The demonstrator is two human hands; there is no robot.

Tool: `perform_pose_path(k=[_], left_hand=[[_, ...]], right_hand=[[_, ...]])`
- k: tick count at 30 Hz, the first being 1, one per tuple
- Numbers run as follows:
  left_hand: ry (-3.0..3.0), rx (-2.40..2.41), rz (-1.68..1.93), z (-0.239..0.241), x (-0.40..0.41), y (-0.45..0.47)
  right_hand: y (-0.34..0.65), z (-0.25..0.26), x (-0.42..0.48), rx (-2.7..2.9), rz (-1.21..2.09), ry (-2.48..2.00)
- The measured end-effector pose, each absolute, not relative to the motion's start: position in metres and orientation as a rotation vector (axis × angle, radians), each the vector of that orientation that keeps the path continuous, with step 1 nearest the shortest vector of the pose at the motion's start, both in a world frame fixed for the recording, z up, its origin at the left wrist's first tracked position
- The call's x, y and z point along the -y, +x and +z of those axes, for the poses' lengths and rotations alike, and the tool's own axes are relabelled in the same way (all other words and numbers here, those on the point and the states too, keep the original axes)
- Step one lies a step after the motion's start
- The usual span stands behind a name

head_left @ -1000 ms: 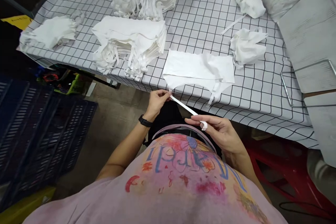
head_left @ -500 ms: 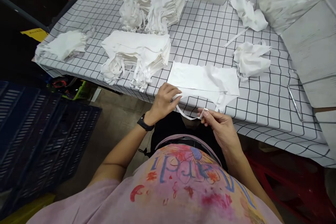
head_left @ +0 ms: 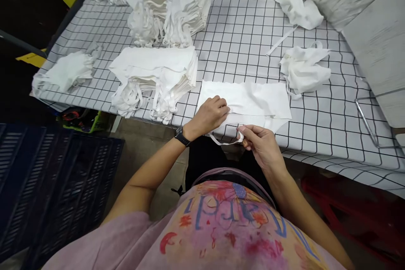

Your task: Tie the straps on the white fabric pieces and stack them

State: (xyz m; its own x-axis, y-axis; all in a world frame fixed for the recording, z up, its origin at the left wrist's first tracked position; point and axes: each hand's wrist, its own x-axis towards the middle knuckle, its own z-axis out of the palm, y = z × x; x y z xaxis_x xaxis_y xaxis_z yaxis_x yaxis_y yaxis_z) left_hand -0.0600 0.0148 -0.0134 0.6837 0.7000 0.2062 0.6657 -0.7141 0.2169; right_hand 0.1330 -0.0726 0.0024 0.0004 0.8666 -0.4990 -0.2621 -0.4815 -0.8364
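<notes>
White fabric garment [head_left: 253, 99] at gridded cloth-covered counter [head_left: 234, 46] front edge; right hand [head_left: 265, 145]: fingers clamped on narrow white strap [head_left: 222, 143]; left hand [head_left: 211, 114] atop garment (finger closure: cannot tell).

Brightly lit tabletop [head_left: 234, 46], dim floor [head_left: 136, 145], shadowed crates [head_left: 47, 185], wide-angle bowing, soft detail

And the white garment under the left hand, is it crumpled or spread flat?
Spread flat: the white garment lies wide, mostly smooth, on the checked cloth, beneath the left hand.
</notes>
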Motion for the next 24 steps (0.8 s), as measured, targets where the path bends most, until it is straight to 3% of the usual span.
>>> perform_pose_path(k=[10, 24], left_hand=[[2.854, -0.969, 0.443, -0.018, -0.025, -0.069], [2.591, -1.191, 0.637, -0.027, -0.024, -0.053]], right_hand=[[0.126, -0.005, 0.051, 0.671, 1.548, -1.496], [0.114, 0.000, 0.031, 0.876, 1.364, -1.647]])
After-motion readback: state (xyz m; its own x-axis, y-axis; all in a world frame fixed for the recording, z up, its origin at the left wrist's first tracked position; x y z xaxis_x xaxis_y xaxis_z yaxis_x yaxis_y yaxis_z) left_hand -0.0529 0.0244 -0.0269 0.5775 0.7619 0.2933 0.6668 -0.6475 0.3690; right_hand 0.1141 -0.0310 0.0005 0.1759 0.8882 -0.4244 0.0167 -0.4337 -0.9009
